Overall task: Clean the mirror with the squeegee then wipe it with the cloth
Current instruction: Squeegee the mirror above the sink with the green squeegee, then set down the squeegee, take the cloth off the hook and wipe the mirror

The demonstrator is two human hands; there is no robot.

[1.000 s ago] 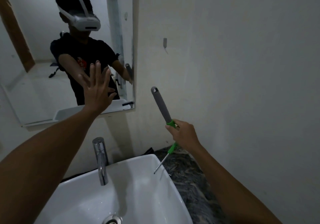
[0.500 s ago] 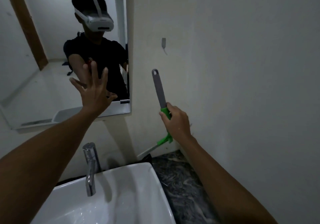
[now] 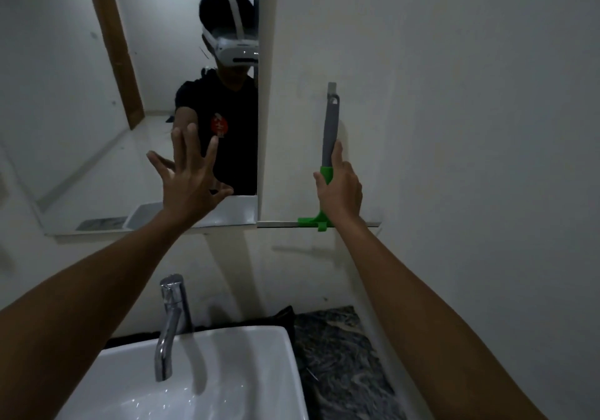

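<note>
The wall mirror [image 3: 81, 101] fills the upper left and reflects a person in a black shirt wearing a white headset. My left hand [image 3: 188, 179] is raised with fingers spread against the mirror's lower right part, holding nothing. My right hand [image 3: 339, 189] grips the squeegee [image 3: 330, 127] on the bare wall to the right of the mirror. Its grey handle points straight up and reaches a small wall hook [image 3: 331, 88]. Its green neck and horizontal blade sit just below my hand, level with the mirror's bottom edge. No cloth is in view.
A white basin [image 3: 227, 384] with a chrome tap [image 3: 170, 319] sits below the mirror. A dark marbled counter [image 3: 344, 361] runs to its right, against a plain white wall [image 3: 470, 127].
My right hand has lifted the squeegee from above the counter up to the wall beside the mirror, turning its blade level. The view has tilted up. My left hand stays spread at the mirror.
</note>
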